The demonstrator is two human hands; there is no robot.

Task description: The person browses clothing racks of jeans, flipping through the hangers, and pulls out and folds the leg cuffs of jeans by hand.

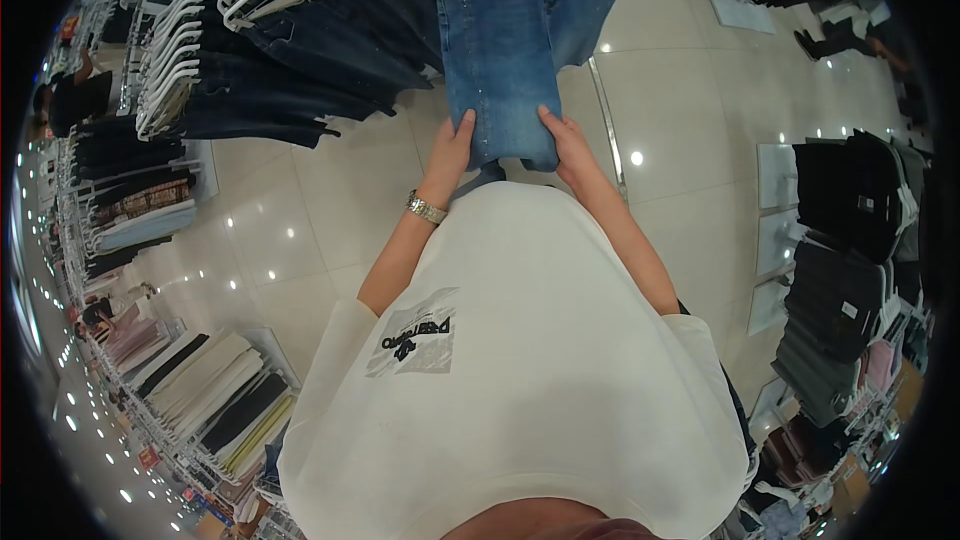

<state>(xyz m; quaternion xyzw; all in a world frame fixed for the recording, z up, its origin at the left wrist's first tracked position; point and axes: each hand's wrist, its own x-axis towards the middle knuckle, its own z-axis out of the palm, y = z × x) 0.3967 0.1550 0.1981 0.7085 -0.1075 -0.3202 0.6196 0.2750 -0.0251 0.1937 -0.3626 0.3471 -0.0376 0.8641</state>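
Observation:
A pair of blue jeans [505,50] is stretched out in front of my body, its waistband at the top edge of the view. My left hand [454,148] grips the left side of a leg, thumb on top and fingers hidden beneath the cloth. On the opposite side, my right hand [572,146] pinches the denim the same way. The lower part of the jeans bends down between my hands toward my shirt. A metal watch [426,207] is on my left wrist.
Dark jeans [330,60] hang from white hangers [172,65] at the upper left. Black and grey garments [850,200] hang on the right, and folded-looking light trousers [205,370] hang at the lower left. A person [80,95] stands at the far left. The floor [680,130] is glossy tile.

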